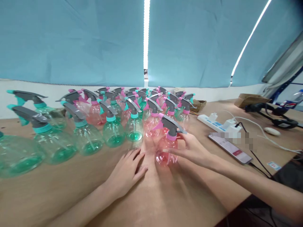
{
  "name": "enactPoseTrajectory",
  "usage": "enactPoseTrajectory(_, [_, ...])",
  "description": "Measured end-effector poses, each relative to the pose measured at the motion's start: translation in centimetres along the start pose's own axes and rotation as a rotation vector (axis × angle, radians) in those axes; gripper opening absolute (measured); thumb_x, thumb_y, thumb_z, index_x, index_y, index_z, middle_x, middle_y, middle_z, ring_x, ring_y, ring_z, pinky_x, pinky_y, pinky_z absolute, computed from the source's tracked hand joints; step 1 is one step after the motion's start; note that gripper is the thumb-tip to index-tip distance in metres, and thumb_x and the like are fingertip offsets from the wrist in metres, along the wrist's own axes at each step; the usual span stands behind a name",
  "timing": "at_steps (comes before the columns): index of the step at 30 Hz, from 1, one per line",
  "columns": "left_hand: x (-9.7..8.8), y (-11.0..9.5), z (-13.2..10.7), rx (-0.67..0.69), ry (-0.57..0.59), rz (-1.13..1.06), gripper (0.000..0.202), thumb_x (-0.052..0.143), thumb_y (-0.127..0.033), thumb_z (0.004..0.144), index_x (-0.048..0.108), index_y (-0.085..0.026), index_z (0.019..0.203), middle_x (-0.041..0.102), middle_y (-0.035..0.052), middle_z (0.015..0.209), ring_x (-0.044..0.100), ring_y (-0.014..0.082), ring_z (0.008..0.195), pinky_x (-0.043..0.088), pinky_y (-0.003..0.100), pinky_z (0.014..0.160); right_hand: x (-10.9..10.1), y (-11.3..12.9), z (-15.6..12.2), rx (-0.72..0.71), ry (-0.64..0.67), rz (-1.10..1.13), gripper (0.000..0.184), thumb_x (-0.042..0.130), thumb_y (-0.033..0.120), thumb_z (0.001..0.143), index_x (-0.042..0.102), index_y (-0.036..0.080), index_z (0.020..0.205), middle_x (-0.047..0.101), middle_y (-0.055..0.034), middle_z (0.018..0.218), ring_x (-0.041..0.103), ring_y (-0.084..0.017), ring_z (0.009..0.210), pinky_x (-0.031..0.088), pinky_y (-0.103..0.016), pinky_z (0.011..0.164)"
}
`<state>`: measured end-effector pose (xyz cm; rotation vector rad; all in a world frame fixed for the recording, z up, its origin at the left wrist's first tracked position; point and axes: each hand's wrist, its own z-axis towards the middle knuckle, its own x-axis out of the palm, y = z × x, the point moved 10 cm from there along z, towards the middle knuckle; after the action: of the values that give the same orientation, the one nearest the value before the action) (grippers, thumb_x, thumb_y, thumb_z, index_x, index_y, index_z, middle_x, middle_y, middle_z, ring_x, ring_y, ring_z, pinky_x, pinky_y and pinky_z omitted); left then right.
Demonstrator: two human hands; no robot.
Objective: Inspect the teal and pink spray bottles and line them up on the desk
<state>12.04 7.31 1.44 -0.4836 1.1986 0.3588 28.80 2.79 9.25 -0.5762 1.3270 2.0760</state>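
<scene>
My right hand [189, 146] is wrapped round the body of a pink spray bottle [163, 154] with a grey and pink trigger head. The bottle stands upright at the front of the group; whether its base touches the table cannot be made out. My left hand [127, 168] lies palm down on the table, fingers stretched out, a short way left of that bottle and holding nothing. Just beyond the left hand stand a green spray bottle [134, 126] and another green spray bottle [113, 130] with teal collars. A pink spray bottle [152, 124] stands right behind the held one.
Several green and pink spray bottles [88, 138] fill the table's left and back. At right lie a white power strip [210, 123] with plugs, a phone [229, 148] on a cable, a white mouse [272, 131], a black headset-like object [284, 122] and a cardboard box [249, 100].
</scene>
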Motion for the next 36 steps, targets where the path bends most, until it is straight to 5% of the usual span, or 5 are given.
enactPoseTrajectory(5, [0.1, 0.3, -0.2, 0.002, -0.013, 0.013, 0.04, 0.043, -0.043, 0.099, 0.059, -0.018, 0.127, 0.057, 0.0145, 0.135, 0.053, 0.0332, 0.122, 0.044, 0.049, 0.098, -3.6, -2.1, -2.3, 0.074, -0.03, -0.136, 0.035, 0.073, 0.046, 0.077, 0.064, 0.019, 0.098, 0.07, -0.0074, 0.104, 0.066, -0.027, 0.095, 0.05, -0.041, 0.082])
enactPoseTrajectory(12, [1.3, -0.9, 0.8, 0.061, -0.041, 0.002, 0.039, 0.04, -0.042, 0.101, 0.055, -0.018, 0.128, 0.054, 0.0134, 0.136, 0.05, 0.0318, 0.125, 0.043, 0.047, 0.1, -11.3, -10.9, -6.3, 0.366, -0.125, -0.172, 0.041, 0.075, 0.052, 0.072, 0.063, 0.021, 0.096, 0.072, -0.009, 0.103, 0.068, -0.03, 0.096, 0.053, -0.041, 0.082])
enactPoseTrajectory(22, [4.4, -6.9, 6.9, 0.189, 0.04, -0.074, 0.041, 0.042, -0.038, 0.101, 0.048, -0.019, 0.137, 0.053, 0.013, 0.138, 0.047, 0.0319, 0.129, 0.041, 0.05, 0.104, -17.5, -15.4, -2.7, 0.381, -0.27, -0.225, 0.044, 0.074, 0.057, 0.07, 0.061, 0.018, 0.086, 0.075, -0.0116, 0.09, 0.07, -0.031, 0.085, 0.051, -0.039, 0.072])
enactPoseTrajectory(28, [6.7, -8.4, 10.1, 0.22, 0.038, -0.121, 0.045, 0.043, -0.039, 0.099, 0.045, -0.02, 0.14, 0.049, 0.0122, 0.142, 0.043, 0.0317, 0.133, 0.039, 0.049, 0.106, -18.9, -18.2, 0.9, 0.343, -0.251, -0.207, 0.037, 0.075, 0.048, 0.073, 0.063, 0.019, 0.092, 0.075, -0.0084, 0.094, 0.071, -0.027, 0.085, 0.052, -0.037, 0.074])
enactPoseTrajectory(36, [7.8, -9.8, 13.5, 0.23, 0.084, -0.109, 0.046, 0.046, -0.039, 0.097, 0.049, -0.015, 0.136, 0.053, 0.0146, 0.139, 0.044, 0.0312, 0.132, 0.038, 0.05, 0.106, -17.1, -19.9, 3.5, 0.291, -0.177, -0.244, 0.03, 0.073, 0.043, 0.077, 0.065, 0.018, 0.093, 0.075, -0.0073, 0.094, 0.069, -0.025, 0.089, 0.049, -0.034, 0.078])
